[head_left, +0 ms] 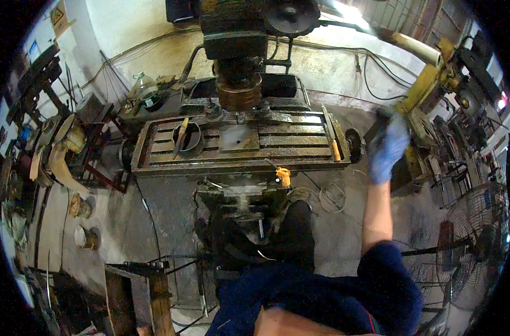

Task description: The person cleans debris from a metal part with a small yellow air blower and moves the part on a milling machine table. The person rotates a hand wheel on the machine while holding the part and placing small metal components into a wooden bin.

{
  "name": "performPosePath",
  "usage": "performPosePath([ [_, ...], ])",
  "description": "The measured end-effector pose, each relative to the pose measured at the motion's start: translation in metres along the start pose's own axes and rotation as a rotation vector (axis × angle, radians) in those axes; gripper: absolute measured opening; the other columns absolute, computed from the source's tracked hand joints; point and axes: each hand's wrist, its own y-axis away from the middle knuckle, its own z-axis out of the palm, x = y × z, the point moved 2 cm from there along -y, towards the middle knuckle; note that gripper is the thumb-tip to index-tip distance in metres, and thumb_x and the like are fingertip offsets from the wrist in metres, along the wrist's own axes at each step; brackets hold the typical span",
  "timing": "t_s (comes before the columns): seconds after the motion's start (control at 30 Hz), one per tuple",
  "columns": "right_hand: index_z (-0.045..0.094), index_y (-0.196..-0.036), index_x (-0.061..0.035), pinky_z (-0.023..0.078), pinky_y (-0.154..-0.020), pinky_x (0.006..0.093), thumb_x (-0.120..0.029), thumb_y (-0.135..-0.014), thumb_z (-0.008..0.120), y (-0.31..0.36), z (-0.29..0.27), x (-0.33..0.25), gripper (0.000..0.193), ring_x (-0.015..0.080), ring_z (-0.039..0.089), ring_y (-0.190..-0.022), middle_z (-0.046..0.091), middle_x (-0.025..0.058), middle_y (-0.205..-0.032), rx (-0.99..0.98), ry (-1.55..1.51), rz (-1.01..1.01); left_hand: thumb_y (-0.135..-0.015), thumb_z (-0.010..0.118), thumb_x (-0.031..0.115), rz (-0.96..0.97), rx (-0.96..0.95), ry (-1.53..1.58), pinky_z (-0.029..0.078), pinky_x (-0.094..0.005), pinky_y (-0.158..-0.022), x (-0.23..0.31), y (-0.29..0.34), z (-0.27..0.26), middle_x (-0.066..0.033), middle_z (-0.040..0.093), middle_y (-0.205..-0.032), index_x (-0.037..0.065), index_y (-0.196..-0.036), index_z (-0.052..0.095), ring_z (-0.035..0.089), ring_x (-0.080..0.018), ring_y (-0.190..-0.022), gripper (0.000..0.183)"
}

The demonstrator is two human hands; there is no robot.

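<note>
The right hand (388, 147), wearing a blue fabric glove, is hovering raised just beside the right end of the rusty slotted steel machine table (238, 159); motion blur is hiding its finger state. The left hand is lying outside view.

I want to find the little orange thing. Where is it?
In the head view, the small orange thing sits at the front edge of the machine table, right of centre, left of the gloved right hand.

A metal workshop: a greasy milling machine (241, 84) with slotted table (238, 148), standing fan (478, 235).
</note>
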Motion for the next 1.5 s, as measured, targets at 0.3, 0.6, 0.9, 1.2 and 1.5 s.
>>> performPosePath([
  [0.3, 0.059, -0.105, -0.0018, 0.044, -0.071, 0.0284, -0.031, -0.074, 0.07, 0.308, 0.078, 0.156, 0.044, 0.0135, 0.053, -0.08, 0.059, 0.0053, -0.091, -0.943, -0.295, 1.118, -0.08, 0.059, 0.036, 0.402, -0.297, 1.186, 0.045, -0.0352, -0.067, 0.161, 0.05, -0.097, -0.0083, 0.057, -0.097, 0.004, -0.104, 0.057, 0.055, -0.0193, -0.083, 0.04],
  [0.6, 0.057, -0.104, -0.0044, 0.043, -0.067, 0.0255, -0.024, -0.076, 0.07, 0.304, 0.106, 0.094, 0.037, 0.0093, 0.05, -0.074, 0.055, -0.0018, -0.086, -0.646, -0.207, 1.068, -0.076, 0.054, 0.011, 0.748, -0.853, 1.324, 0.042, -0.0274, -0.054, 0.36, 0.157, -0.029, -0.0038, 0.054, -0.083, 0.004, -0.098, 0.056, 0.051, -0.0124, -0.068, 0.023],
  [0.9, 0.051, -0.113, -0.0015, 0.046, -0.069, 0.0297, -0.025, -0.072, 0.07, 0.124, 0.048, 0.016, 0.05, 0.0164, 0.056, -0.077, 0.06, 0.0109, -0.091, -0.763, 0.05, 0.354, -0.076, 0.052, 0.009, 0.744, -1.194, 1.378, 0.038, -0.0311, -0.056, 0.408, 0.207, 0.042, -0.0033, 0.049, -0.089, 0.003, -0.099, 0.053, 0.047, -0.0145, -0.075, 0.024],
  [1.2, 0.066, -0.085, -0.0024, 0.048, -0.073, 0.0402, -0.05, -0.075, 0.053, 0.126, 0.159, -0.02, 0.051, 0.0331, 0.062, -0.081, 0.064, 0.0189, -0.086, -1.495, 0.693, 0.289, -0.074, 0.05, 0.01, 0.684, -1.095, 1.277, 0.037, -0.0298, -0.053, 0.396, 0.216, 0.057, -0.0042, 0.05, -0.086, 0.004, -0.098, 0.052, 0.045, -0.0141, -0.065, 0.025],
  [1.5, 0.065, -0.08, -0.0006, 0.049, -0.071, 0.0421, -0.052, -0.072, 0.055, 0.123, 0.167, 0.012, 0.053, 0.035, 0.062, -0.078, 0.063, 0.0213, -0.082, -1.335, 0.578, 0.365, -0.078, 0.046, 0.01, 0.599, -1.203, 1.11, 0.033, -0.0291, -0.048, 0.405, 0.25, 0.072, -0.0043, 0.049, -0.073, 0.004, -0.093, 0.052, 0.039, -0.0134, -0.05, 0.017],
])
